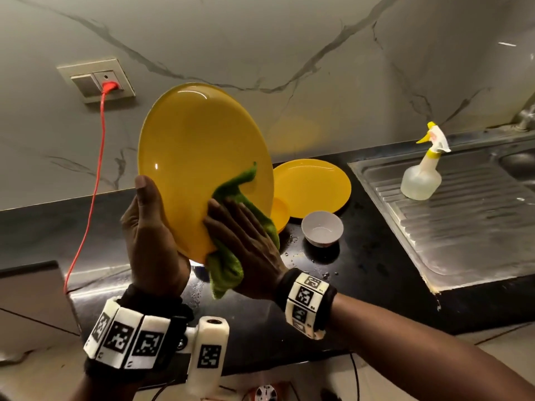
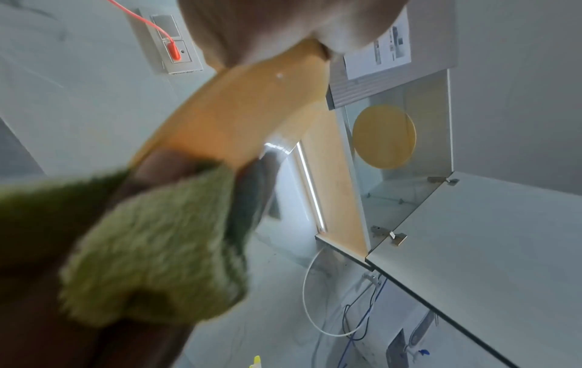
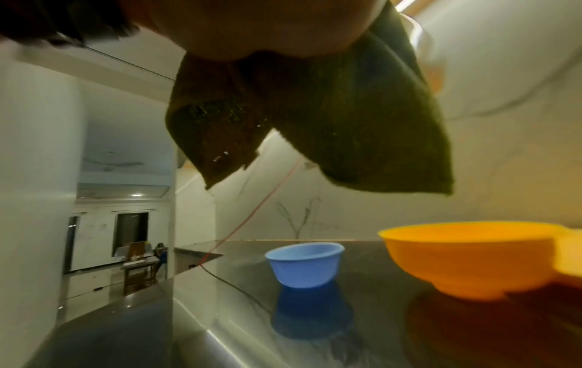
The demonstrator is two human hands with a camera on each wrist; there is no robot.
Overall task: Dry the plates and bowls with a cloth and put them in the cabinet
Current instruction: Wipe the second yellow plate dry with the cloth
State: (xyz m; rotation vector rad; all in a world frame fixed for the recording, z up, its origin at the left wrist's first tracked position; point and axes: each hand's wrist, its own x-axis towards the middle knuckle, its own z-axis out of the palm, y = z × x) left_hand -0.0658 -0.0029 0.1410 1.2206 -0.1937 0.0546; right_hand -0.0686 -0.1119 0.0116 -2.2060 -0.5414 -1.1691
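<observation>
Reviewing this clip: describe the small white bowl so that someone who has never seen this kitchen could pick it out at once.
Start at the steel sink drainboard on the right of the black counter. Just left of it lies a flat yellow plate, and the white bowl stands upright at that plate's near edge, among water drops. It is the only white dish; the bowl beside it is yellow.

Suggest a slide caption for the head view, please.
Left hand holds a yellow plate upright while right hand wipes it with a green cloth.

No readable text anywhere.
</observation>
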